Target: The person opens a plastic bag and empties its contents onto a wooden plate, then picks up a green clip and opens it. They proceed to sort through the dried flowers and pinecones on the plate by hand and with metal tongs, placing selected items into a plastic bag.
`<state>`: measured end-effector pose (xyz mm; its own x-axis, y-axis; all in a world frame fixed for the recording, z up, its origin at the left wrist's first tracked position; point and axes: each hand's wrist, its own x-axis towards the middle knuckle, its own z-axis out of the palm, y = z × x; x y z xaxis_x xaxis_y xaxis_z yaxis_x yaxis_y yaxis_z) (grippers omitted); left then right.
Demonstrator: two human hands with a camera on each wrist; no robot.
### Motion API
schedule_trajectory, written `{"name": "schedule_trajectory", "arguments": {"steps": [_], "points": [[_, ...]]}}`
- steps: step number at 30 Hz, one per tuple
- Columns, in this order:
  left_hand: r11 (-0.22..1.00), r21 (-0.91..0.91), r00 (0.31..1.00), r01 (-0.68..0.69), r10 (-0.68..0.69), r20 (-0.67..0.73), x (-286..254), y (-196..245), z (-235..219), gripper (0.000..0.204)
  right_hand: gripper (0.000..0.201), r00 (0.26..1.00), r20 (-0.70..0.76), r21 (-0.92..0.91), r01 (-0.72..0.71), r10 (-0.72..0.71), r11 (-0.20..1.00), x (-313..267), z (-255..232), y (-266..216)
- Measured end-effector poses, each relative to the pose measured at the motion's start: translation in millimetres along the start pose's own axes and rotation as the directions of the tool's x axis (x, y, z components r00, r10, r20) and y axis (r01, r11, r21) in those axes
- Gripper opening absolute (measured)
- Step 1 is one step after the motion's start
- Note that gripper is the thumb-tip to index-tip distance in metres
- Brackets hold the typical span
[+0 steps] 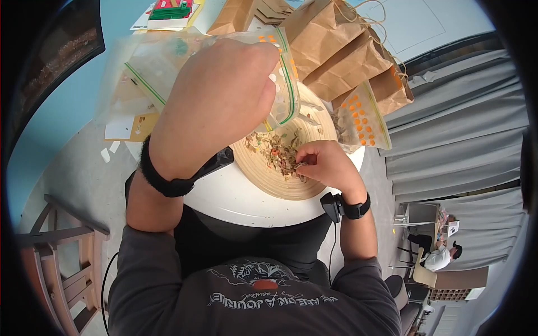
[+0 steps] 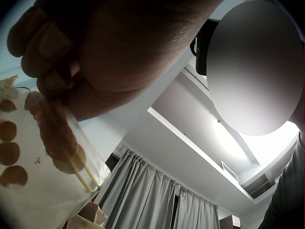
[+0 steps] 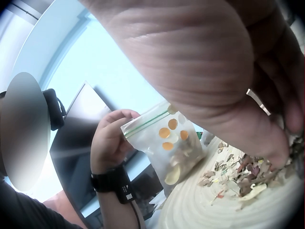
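White table [image 1: 224,201], dried flakes [image 1: 284,159], curtains [image 1: 448,123]

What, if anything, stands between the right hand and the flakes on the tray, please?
Nothing visible does: the right hand has its thumb and fingers right at the flakes on the tray. The bag in the left hand is beyond the flakes, not between.
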<state>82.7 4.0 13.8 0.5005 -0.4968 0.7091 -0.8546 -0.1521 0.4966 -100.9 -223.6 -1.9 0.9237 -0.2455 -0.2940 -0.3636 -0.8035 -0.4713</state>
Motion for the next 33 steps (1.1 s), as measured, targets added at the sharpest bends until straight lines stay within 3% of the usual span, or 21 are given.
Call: {"name": "schedule_trajectory", "arguments": {"steps": [5,7,8,10,12,15,20,22,29,33], "points": [[1.000,0.003,1.000,0.009,-0.010,0.004,0,1,0,0.008,0.017,0.996,-0.073,0.068,-0.041,0.046,0.997,-1,-9,-1],[1.000,-0.013,1.000,0.005,-0.005,0.000,0,1,0,0.008,0.016,0.977,-0.213,0.126,0.008,0.019,0.992,2,-17,-3],[1.000,-0.012,1.000,0.005,-0.005,0.001,0,1,1,0.008,0.016,0.977,-0.213,0.127,0.008,0.019,0.992,4,-21,-4],[1.000,0.009,1.000,0.006,-0.006,0.011,0,0,1,0.009,0.015,0.908,-0.402,0.231,0.220,-0.113,0.948,9,-29,-14],[1.000,0.011,1.000,0.001,-0.001,0.009,1,1,1,0.009,0.016,0.891,-0.436,0.276,0.267,-0.127,0.923,13,-37,-35],[1.000,0.004,1.000,0.009,-0.009,0.014,1,1,1,0.009,0.021,0.781,-0.555,0.356,0.532,-0.284,0.768,29,-36,-62],[1.000,-0.015,1.000,0.011,-0.011,-0.006,0,-1,1,0.008,0.035,0.844,-0.455,0.408,0.482,-0.285,0.775,39,-27,-81],[1.000,-0.020,1.000,0.002,-0.003,-0.017,0,-2,-1,0.008,0.028,0.786,-0.551,0.373,0.532,-0.280,0.760,39,-22,-68],[1.000,0.010,1.000,-0.012,0.012,-0.026,-1,-4,-5,0.008,0.008,0.725,-0.654,0.230,0.462,-0.215,0.857,-6,-3,-8],[1.000,-0.003,1.000,0.010,-0.010,-0.016,0,-2,-3,0.008,0.012,0.740,-0.671,0.419,0.337,0.038,0.843,-41,27,36]]}}
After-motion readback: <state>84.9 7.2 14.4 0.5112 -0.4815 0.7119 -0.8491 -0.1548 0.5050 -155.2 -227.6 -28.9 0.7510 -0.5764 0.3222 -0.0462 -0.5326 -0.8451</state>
